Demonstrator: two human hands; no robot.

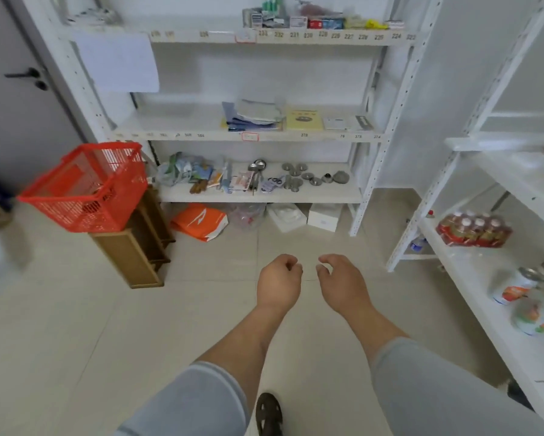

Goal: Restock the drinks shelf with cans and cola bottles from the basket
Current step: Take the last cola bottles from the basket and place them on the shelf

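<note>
A red plastic basket (85, 190) stands on a low wooden stand (138, 243) at the left; something dark shows through its mesh, but I cannot make out what it is. The white drinks shelf (490, 278) runs along the right, with several cans (528, 291) and a shrink-wrapped pack of red-labelled bottles (473, 229) on it. My left hand (278, 283) and my right hand (340, 283) hang side by side over the tiled floor in the middle. Both are loosely curled and hold nothing. They are far from basket and shelf.
A white shelf unit (248, 135) at the back holds papers, packets and metal lids. An orange bag (200, 221) and white boxes (322, 217) lie under it. A grey door (16, 89) is at the far left. My shoe (269, 413) shows at the bottom.
</note>
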